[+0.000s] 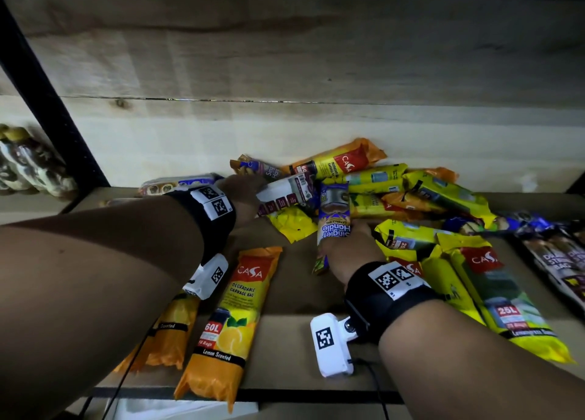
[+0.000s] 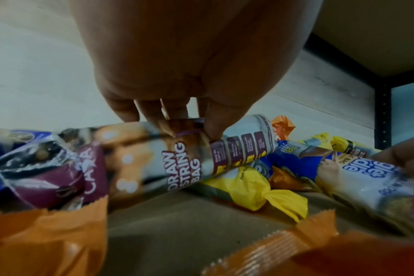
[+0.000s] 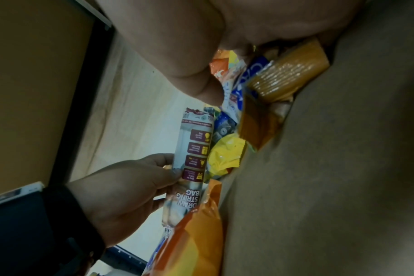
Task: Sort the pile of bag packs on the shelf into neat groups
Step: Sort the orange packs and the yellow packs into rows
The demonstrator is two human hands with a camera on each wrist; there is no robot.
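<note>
A jumbled pile of bag packs (image 1: 389, 185), yellow, orange and blue, lies at the back of the brown shelf (image 1: 294, 296). My left hand (image 1: 250, 191) grips a white and maroon draw string bag pack (image 1: 285, 195) at the pile's left edge; its fingers (image 2: 168, 119) and thumb curl round the pack (image 2: 177, 160). My right hand (image 1: 348, 245) holds a blue Singlet Handle pack (image 1: 332, 220) by its near end, pointing into the pile. The right wrist view shows the left hand (image 3: 135, 186) round the draw string pack (image 3: 194, 158).
An orange 60L pack (image 1: 234, 318) lies near the front edge, with another orange one (image 1: 172, 334) under my left arm. Yellow 25L packs (image 1: 493, 293) lie at the right, dark draw string packs (image 1: 560, 261) beyond them. Blue packs (image 1: 180, 184) sit behind my left wrist. A black upright (image 1: 47, 103) stands at the left.
</note>
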